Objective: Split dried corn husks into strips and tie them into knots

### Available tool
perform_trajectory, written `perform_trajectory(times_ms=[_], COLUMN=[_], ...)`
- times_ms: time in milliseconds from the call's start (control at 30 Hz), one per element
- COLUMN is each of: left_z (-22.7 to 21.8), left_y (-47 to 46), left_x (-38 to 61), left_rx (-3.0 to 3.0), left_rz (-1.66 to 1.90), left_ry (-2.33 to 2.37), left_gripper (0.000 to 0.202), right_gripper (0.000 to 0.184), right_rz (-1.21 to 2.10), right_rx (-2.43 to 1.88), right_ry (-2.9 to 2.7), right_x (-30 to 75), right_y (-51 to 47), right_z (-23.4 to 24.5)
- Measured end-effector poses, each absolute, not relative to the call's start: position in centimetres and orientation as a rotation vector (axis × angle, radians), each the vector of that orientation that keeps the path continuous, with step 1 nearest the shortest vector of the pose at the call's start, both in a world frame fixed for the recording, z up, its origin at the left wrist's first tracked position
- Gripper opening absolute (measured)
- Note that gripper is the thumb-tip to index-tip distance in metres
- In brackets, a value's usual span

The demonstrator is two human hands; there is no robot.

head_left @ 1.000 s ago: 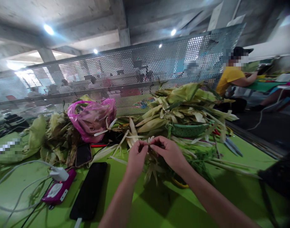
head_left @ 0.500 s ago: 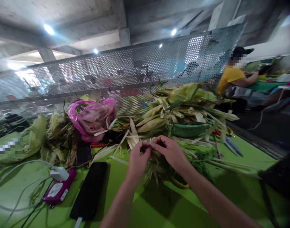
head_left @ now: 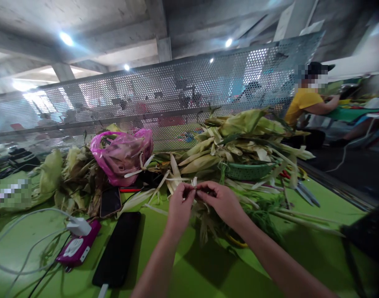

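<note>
My left hand [head_left: 180, 201] and my right hand [head_left: 220, 202] meet fingertip to fingertip above the green table. Both are closed in a pinch on a small pale piece of corn husk [head_left: 194, 182], whose tip sticks up between them. More dry husk strips [head_left: 204, 221] hang below the fingers; whether they join the pinched piece I cannot tell. Behind my hands, a heap of corn husks [head_left: 239, 136] fills and spills over a green basket [head_left: 249, 171]. Green stringy strands [head_left: 265, 217] lie beside my right wrist.
Left of my arms lie a black phone [head_left: 118, 248] on a cable, a purple power strip [head_left: 79, 244] and a smaller phone [head_left: 110, 202]. A pink plastic bag [head_left: 122, 155] stands among husks. Scissors [head_left: 306, 193] rest at right. A person in yellow [head_left: 304, 103] sits beyond the perforated metal screen [head_left: 177, 99].
The pale husk tip now stands up higher between my fingers. My right fingers have curled lower against the left ones. The view has shifted slightly.
</note>
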State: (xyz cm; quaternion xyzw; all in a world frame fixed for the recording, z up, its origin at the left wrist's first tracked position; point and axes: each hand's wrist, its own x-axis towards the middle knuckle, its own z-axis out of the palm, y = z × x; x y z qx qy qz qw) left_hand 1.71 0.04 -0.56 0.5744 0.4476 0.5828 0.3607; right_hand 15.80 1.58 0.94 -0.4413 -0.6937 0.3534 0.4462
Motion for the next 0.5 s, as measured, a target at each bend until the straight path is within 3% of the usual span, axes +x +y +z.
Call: perform_trajectory(times_ms=[233,500], left_z=[-0.77,-0.41], left_y=[0.06,0.05], left_x=[1.41,1.42], left_rx=[1.629,1.498], left_rz=[1.491,1.495], left_ry=[1.170,1.132], left_gripper=[0.007,0.005], right_gripper=[0.015,0.006], right_rz=[0.873,0.583], right_rx=[-1.098,-1.119], right_ry=[-1.734,-1.882], right_x=[16.04,15.73], right_y=[2.05,1.54], right_z=[0.46,0.72])
